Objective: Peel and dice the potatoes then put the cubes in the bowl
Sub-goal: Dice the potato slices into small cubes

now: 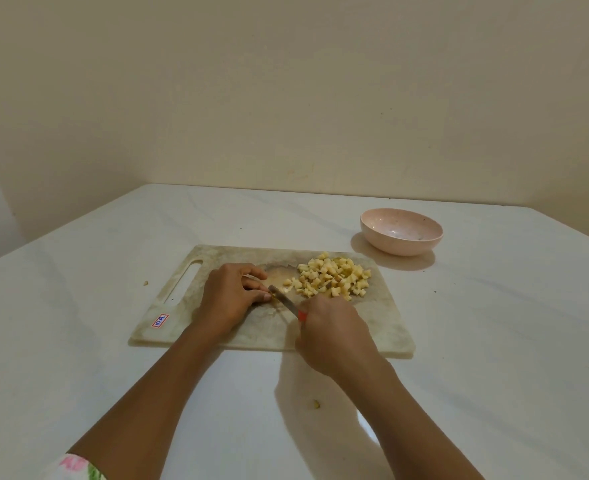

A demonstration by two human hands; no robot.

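- The board (384,323) lies flat at the centre of the frame on a white table (500,358), its handle slot at the left end.
- A pile of potato cubes (334,277) sits on the upper right part of the board, none of them in the bowl.
- The pink bowl (401,230) stands upright on the table, just beyond the board's upper right corner and apart from it.
- The right hand (334,330) is wrapped around the red handle of a knife (283,300); the blade points up and left across the board.
- The left hand (232,296) rests on the board left of the blade with fingers curled, fingertips at the knife tip. Whether it holds a piece of potato I cannot tell; anything under the fingers is hidden.
- A red and blue sticker (160,320) is at the board's lower left corner.
- A small yellow scrap (317,404) lies on the table below the board, between the forearms.
- A floral sleeve (74,467) shows at the bottom left.
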